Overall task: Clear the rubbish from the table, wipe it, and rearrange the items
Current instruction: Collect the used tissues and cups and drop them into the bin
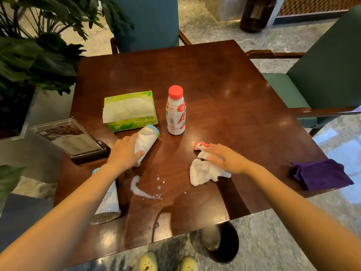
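My left hand grips a white printed can lying tilted on the dark wooden table. A second white can lies on its side under my left forearm. My right hand rests with spread fingers on a crumpled white tissue, beside a small red-and-white wrapper scrap. White liquid is spilled between my arms. A folded purple cloth lies at the table's right edge.
A green tissue box and an upright red-capped drink bottle stand mid-table. A menu stand sits at the left edge. A dark bin is on the floor below the near edge. Teal chairs and plants surround the table.
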A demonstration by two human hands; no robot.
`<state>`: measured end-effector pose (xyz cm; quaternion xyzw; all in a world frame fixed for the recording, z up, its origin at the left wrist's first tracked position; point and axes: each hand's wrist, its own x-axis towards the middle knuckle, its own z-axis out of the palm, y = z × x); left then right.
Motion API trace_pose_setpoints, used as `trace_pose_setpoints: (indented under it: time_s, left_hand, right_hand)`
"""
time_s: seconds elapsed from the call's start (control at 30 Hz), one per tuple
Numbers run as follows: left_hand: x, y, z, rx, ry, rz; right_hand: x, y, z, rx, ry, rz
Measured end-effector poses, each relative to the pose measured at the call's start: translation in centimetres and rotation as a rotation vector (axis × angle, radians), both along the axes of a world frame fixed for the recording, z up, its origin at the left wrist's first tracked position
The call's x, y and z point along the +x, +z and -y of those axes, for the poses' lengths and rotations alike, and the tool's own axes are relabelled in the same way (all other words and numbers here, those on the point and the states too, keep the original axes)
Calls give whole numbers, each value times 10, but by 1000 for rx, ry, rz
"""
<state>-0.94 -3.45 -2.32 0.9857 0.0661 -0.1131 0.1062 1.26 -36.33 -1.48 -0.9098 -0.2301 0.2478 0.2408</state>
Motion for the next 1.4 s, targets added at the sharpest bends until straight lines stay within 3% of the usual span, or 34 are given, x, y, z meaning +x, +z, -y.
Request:
trace_pose_setpoints:
  time_s: [0.1, 0.2, 0.53, 0.97, 1.17, 1.4]
  left_hand:
    - [1, -1, 0, 7, -3, -4]
    - [1, -1, 1, 16, -1, -9]
    - [1, 0, 2, 36, -7, -32]
    - [-8, 11, 11, -123, -10, -49]
    - [-36, 40, 68, -316, -139, -21]
    - [-60, 50, 165, -505, -293, -157]
  right_hand:
    - [-13, -21, 0, -231, 69, -10]
    - [-15, -44, -4, -258, 65, 76]
    - [-21, -67, -19, 19, -109, 301]
    - [-42, -48, -31, 387, -638, 149]
    - [-74, -25, -13, 472, -821, 38]
    - [-147, -14, 47, 669, -1146, 9]
